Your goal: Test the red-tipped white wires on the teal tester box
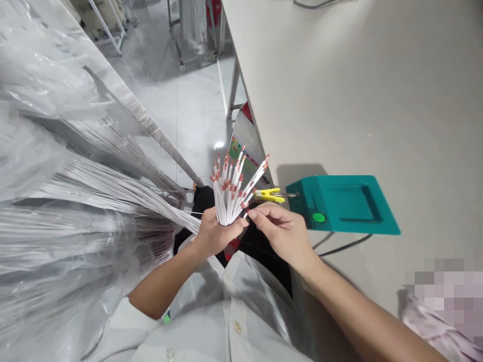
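A bundle of white wires (227, 203) with stripped, copper-coloured ends fans upward out of my left hand (217, 232), whose fingers are wrapped round it. Behind that hand the wires trail off to the left. My right hand (281, 229) is closed in a pinch at the bundle's right side, with thumb and forefinger on the end of a single white wire (246, 214). Just beyond those fingertips, a yellow clip (269, 195) is attached to a metal prong on a teal device (347, 203) with a green round button (319, 217).
The device stands on a pale table (358, 115), with a black cable (345, 245) behind it. Many more white wires (94, 221) lie under clear plastic on a rack at left. A metal rail (151, 125) edges that rack. A wheeled cart (181, 35) stands on the floor beyond.
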{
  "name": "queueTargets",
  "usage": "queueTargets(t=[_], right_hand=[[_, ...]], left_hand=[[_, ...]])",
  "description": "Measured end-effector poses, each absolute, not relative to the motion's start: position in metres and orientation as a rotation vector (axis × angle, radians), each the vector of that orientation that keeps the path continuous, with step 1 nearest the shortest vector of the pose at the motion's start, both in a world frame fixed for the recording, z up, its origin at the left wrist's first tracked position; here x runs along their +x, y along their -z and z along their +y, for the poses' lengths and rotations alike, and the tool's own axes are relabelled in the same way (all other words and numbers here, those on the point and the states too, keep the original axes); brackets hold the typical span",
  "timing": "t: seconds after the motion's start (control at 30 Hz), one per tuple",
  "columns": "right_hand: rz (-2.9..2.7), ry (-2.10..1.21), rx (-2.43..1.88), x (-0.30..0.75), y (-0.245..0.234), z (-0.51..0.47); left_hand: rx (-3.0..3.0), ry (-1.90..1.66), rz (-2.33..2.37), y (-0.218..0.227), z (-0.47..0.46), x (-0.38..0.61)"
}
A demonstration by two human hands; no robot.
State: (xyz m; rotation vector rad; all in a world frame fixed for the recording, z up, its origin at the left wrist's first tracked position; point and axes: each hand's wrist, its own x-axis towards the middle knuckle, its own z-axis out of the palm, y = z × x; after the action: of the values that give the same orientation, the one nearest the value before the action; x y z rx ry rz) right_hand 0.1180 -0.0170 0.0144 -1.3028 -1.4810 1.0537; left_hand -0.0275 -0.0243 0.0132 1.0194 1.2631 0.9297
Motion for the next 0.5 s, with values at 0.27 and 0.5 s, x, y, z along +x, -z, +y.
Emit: queueTargets(t=[0.27, 0.5], right_hand=[[-2.064, -0.293, -1.136, 0.134, -0.003, -0.018], [-2.166, -0.152, -1.031, 0.146, 0.001, -0.013]], left_hand=[[1.108, -0.932, 1.248, -0.005, -0.024, -0.027], [1.089, -0.819, 1.227, -0.004, -0.019, -0.033]])
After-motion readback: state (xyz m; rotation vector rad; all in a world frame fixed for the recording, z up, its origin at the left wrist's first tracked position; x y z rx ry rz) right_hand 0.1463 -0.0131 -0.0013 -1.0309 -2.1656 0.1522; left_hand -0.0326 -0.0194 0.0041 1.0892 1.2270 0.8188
